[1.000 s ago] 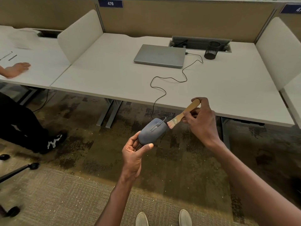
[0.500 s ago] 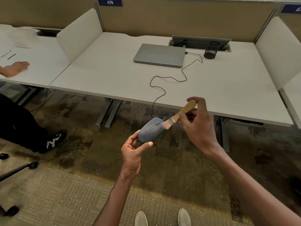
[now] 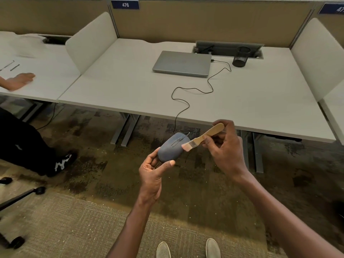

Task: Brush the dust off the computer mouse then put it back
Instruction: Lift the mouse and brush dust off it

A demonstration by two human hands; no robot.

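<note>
The left hand pinches the rear of the rounded blue-grey corded computer mouse between its thumb and curled fingers, holding it in the air in front of the desk, above the floor. The right hand grips the pale wooden handle of a small flat paintbrush with fingers curled round it; the light bristles touch the mouse's right side. The mouse's thin black cable rises over the edge of the long white desk and snakes to a closed silver laptop, beside a black mesh pen cup. White dividers and tan partition panels bound the desk; patterned brown carpet lies below. At the left, another person's hand rests on the neighbouring desk, their dark trouser leg and shoe beneath it, with black chair casters nearby.
</note>
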